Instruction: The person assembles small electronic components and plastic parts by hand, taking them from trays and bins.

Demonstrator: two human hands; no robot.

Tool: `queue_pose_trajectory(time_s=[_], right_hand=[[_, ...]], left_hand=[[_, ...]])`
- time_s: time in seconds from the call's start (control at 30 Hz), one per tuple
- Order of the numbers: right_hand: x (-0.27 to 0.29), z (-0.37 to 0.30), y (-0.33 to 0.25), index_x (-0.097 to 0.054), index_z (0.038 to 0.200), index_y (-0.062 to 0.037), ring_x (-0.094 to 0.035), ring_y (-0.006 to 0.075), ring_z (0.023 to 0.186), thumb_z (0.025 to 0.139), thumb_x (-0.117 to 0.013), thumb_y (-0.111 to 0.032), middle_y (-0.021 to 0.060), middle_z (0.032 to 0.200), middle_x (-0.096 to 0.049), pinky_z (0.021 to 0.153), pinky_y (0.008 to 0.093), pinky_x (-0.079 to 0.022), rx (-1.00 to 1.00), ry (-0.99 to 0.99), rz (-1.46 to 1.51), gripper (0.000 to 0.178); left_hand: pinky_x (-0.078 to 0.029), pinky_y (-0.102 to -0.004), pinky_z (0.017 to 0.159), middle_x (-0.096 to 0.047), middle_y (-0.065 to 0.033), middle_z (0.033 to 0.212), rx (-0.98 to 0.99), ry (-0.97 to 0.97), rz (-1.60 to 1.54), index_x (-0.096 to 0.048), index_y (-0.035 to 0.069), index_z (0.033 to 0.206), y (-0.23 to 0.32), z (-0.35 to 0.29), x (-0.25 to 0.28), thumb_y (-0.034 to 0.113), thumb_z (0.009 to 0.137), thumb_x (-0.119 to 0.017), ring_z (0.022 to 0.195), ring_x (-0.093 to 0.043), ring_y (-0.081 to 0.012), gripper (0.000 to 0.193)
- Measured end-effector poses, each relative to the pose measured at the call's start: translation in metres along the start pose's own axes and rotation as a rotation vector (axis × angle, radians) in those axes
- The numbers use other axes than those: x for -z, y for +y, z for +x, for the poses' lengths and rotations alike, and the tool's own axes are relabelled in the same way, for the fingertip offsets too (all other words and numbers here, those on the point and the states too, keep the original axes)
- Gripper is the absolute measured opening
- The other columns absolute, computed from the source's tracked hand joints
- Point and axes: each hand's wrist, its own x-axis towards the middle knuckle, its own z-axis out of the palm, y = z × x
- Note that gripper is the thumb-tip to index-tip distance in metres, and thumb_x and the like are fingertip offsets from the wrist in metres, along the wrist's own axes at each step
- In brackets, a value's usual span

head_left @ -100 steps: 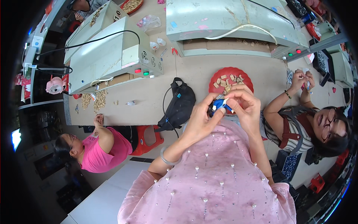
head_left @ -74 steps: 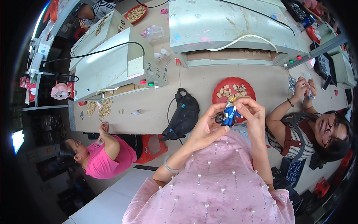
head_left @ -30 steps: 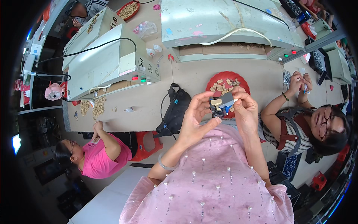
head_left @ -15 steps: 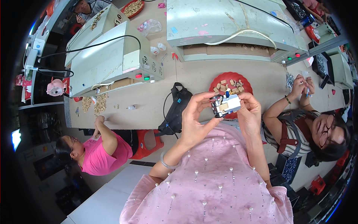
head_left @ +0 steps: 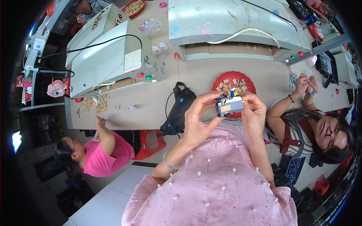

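Observation:
Between my two hands is a small blocky object [head_left: 230,106], white-grey with tan and black parts; its exact kind I cannot make out. A small blue and yellow piece shows at its far edge. My left hand [head_left: 201,116] grips the black end between thumb and fingers. The white end is held by my right hand [head_left: 252,111], thumb on the near side and fingers curled behind. Just beyond lies a red scalloped tray [head_left: 217,81] with several small tan pieces [head_left: 241,89] in it, partly hidden by my hands and the object.
A black bag [head_left: 177,113] with a strap lies left of my hands. Pale metal machines [head_left: 230,22] stand across the bench [head_left: 196,71]. A person in pink [head_left: 107,154] works at the left, beside tan piles [head_left: 102,105]; another in stripes [head_left: 298,132] sits close on the right.
The object has turned slightly in my hands, and more of the blue and yellow piece shows at its far edge. Both hands keep their hold.

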Motion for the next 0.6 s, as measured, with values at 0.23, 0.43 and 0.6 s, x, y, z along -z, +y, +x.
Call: queue_pose_trajectory(time_s=[0.23,0.43,0.6], right_hand=[[-0.025,-0.013,-0.021,-0.067,0.083,0.0028,-0.058,0.0121,0.082,0.077,-0.068,0.004,0.0077,0.087,-0.062,0.074,0.0242,-0.048,0.161,0.054,-0.486,0.006],[-0.031,-0.006,-0.021,-0.071,0.085,-0.0014,-0.056,0.0178,0.080,0.071,-0.071,0.002,0.0074,0.090,-0.059,0.069,0.0277,-0.046,0.267,-0.036,-0.747,0.015],[-0.021,-0.001,-0.017,-0.071,0.095,-0.0007,-0.056,0.0136,0.084,0.082,-0.066,-0.006,0.0071,0.096,-0.058,0.069,0.0232,-0.046,0.253,-0.151,-0.645,0.014]], left_hand=[[-0.050,-0.0338,0.092,-0.044,-0.0114,0.131,0.090,-0.050,-0.186,-0.048,0.006,0.126,0.007,-0.007,-0.006,-0.002,0.070,-0.074,0.118,-0.050,-0.0227,0.062],[-0.052,-0.0269,0.077,-0.050,-0.0092,0.122,0.253,-0.089,-0.240,-0.047,0.004,0.127,-0.013,-0.006,-0.004,0.006,0.084,-0.064,0.109,-0.053,-0.0152,0.046],[-0.049,-0.0233,0.058,-0.058,-0.0056,0.092,0.439,-0.139,-0.531,-0.045,-0.002,0.121,0.000,-0.008,0.000,0.009,0.095,-0.048,0.072,-0.058,-0.0086,0.028]])
